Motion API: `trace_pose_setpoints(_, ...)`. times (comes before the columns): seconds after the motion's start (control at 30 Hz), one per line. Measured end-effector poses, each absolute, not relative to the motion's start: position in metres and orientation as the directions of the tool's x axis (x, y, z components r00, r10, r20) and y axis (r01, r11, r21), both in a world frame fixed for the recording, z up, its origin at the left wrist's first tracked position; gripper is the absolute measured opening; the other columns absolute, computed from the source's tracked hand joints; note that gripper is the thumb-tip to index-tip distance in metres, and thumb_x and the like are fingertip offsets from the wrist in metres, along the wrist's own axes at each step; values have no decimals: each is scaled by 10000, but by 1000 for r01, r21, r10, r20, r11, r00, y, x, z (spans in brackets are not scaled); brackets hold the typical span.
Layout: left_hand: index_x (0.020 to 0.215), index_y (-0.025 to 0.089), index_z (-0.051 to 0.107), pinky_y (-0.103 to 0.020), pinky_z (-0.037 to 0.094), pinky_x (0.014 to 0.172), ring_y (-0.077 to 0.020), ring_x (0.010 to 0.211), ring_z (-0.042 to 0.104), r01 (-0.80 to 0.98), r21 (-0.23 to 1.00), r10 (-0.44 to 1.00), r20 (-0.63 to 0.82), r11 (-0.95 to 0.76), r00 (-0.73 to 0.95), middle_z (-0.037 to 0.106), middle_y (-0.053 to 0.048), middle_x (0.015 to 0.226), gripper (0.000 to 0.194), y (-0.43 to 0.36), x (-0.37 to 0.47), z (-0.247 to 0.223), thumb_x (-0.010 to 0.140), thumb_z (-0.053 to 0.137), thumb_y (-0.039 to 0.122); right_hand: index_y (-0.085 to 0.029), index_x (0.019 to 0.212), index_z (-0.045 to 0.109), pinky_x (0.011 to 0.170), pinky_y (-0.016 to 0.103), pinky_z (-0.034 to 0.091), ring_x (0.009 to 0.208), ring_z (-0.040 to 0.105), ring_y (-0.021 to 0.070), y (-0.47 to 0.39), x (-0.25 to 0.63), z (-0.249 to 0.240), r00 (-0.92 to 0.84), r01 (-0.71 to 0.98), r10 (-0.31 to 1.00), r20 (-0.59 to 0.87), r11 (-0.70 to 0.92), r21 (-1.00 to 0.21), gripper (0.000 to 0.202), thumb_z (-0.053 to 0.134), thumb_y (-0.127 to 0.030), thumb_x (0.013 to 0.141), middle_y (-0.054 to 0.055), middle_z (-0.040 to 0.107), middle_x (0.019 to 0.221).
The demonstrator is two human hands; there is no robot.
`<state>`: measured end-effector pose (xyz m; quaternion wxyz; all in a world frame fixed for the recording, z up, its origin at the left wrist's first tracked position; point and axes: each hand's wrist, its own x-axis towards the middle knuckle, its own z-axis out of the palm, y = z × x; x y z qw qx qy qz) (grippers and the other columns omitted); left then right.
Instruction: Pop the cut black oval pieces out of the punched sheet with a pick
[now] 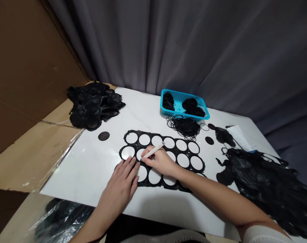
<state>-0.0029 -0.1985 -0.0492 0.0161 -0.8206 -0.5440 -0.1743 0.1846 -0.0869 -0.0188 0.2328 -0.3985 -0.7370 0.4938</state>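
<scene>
Grey curtain (153, 44) hanging across the whole far side, cardboard (24, 67) walling off the left, and a white surface (85, 179) covered in black rubbery-looking stuff. So the person's got this black sheet (175, 152), rows of round holes all through it, lying flat around the middle. Left hand (124, 173) is spread on its left end, fingers straight, slightly apart, gripping nothing. Right hand (160, 161) has its fingers pinched on a white pen-like tool (152, 150), slanted, low end down by a middle-row hole; can't tell if the tip's actually touching.

Far side has a blue basket (178, 106) with bundles of black rings (191, 104) inside, plus a loose tangle of rings (185, 126) just on the near side of it. Big crumpled black heap (92, 104) far left, another messy black pile (259, 182) on the right, white paper (241, 137) beside that one. One dark disc (103, 136) sits alone near the left heap.
</scene>
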Motion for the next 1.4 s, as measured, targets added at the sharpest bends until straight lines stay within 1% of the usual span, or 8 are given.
trace_pose_setpoints(0.23, 1411, 182, 519, -504, 378, 1160, -293, 1429, 421, 896, 181, 892, 293, -405, 344, 499, -111, 1510, 418, -200, -3, -48, 1005, 487, 275, -200, 749, 573, 759, 282, 457, 832, 613, 157, -87, 184, -18, -591, 363, 806, 33, 302, -881, 134, 627, -157, 864, 12, 671, 899)
trace_pose_setpoints(0.4, 1434, 178, 492, -481, 375, 1173, -282, 1456, 377, 889, 192, 890, 290, -415, 353, 482, -108, 1521, 439, -199, -3, -47, 1004, 481, 267, -204, 816, 551, 792, 289, 472, 867, 603, 162, -97, 186, -22, -640, 371, 751, 162, 487, -791, 127, 564, -157, 934, 38, 649, 961)
trace_pose_setpoints(0.6, 1379, 167, 541, -521, 405, 1132, -326, 1445, 380, 892, 168, 882, 310, -419, 355, 532, -113, 1469, 396, -197, -3, -51, 999, 465, 248, -162, 1027, 594, 870, 386, 424, 1001, 566, 255, -95, 186, -23, -843, 402, 461, 278, 882, -245, 138, 461, -152, 993, 133, 680, 1052)
trace_pose_setpoints(0.7, 1316, 169, 593, -538, 424, 1101, -356, 1424, 404, 892, 159, 871, 343, -422, 351, 570, -116, 1425, 356, -196, -4, -52, 993, 467, 250, -152, 1010, 604, 843, 379, 405, 930, 578, 260, -58, 199, -13, -704, 608, 619, 350, 779, -155, 179, 429, -127, 981, 134, 688, 976)
trace_pose_setpoints(0.87, 1322, 212, 604, -559, 396, 1102, -366, 1411, 424, 903, 126, 870, 350, -412, 348, 589, -101, 1412, 365, -194, -8, -51, 983, 482, 272, -184, 916, 580, 686, 316, 379, 717, 584, 227, 16, 254, 1, -241, 835, 888, 391, 395, -384, 149, 436, -202, 951, 80, 672, 810)
trace_pose_setpoints(1.07, 1311, 244, 615, -651, 372, 1063, -422, 1393, 428, 911, 79, 856, 383, -405, 347, 605, -95, 1399, 372, -188, -21, -57, 974, 477, 320, -225, 712, 505, 687, 309, 396, 678, 574, 223, 42, 321, 1, 90, 837, 957, 277, 77, -541, 152, 517, -261, 859, 51, 635, 684)
trace_pose_setpoints(1.27, 1149, 237, 675, -684, 333, 1087, -409, 1300, 525, 877, 101, 783, 508, -469, 360, 704, -113, 1179, 292, -165, -20, -46, 973, 477, 359, -208, 784, 595, 767, 318, 443, 728, 603, 210, 10, 371, 5, 169, 727, 929, 330, 109, -678, 189, 525, -370, 850, 48, 678, 761)
trace_pose_setpoints(1.4, 1221, 214, 641, -538, 421, 1107, -326, 1308, 537, 749, 138, 704, 483, -648, 520, 654, -110, 1278, 307, -139, 24, -30, 985, 488, 339, -195, 803, 621, 694, 293, 461, 703, 607, 185, -29, 378, -7, 68, 517, 977, 201, 138, -845, 212, 578, -398, 843, 31, 676, 771)
